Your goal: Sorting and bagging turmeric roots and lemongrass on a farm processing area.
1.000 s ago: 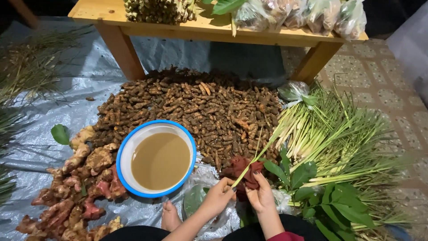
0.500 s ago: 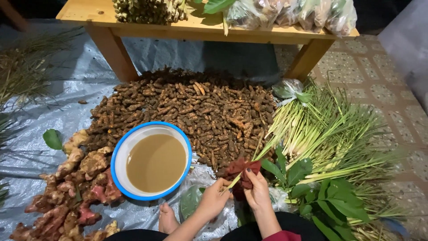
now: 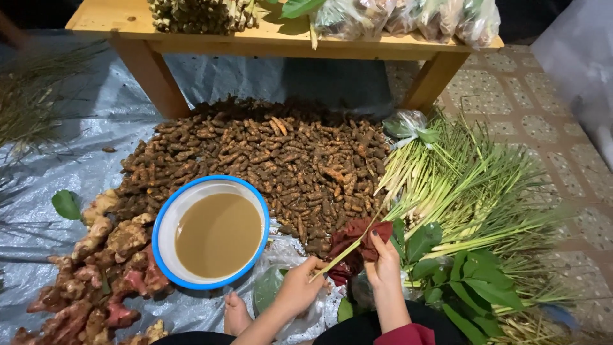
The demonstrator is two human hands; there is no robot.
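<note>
Centrally, just below the frame's middle, a dark red leaf bundle [image 3: 357, 246] is held between both hands, with a thin pale stalk [image 3: 345, 252] laid across it on a slant from lower left to upper right. The left hand [image 3: 299, 289] is closed in a pinch on the stalk's lower end, and the right hand [image 3: 383, 265] is closed on the bundle's right edge, fingers curled over the leaves. The leaves look soft, limp and light, and are judged easy to tear or crush; a hold is best taken at the gathered middle rather than at the loose edges. The stalk looks thin, springy and likely to slip or snap if bent sharply, so it is best gripped near its ends. At nine o'clock from the bundle a blue-rimmed bowl [image 3: 167, 220] of cloudy brown liquid is seen. At twelve o'clock a heap of small brown roots [image 3: 255, 153] lies spread on a grey sheet [image 3: 76, 160]. At three o'clock lemongrass [image 3: 472, 185] and green leaves [image 3: 479, 281] are piled. At eight o'clock knobbly pinkish ginger [image 3: 96, 281] is heaped. A wooden table [image 3: 268, 45] stands at twelve o'clock, beyond the roots.
</note>
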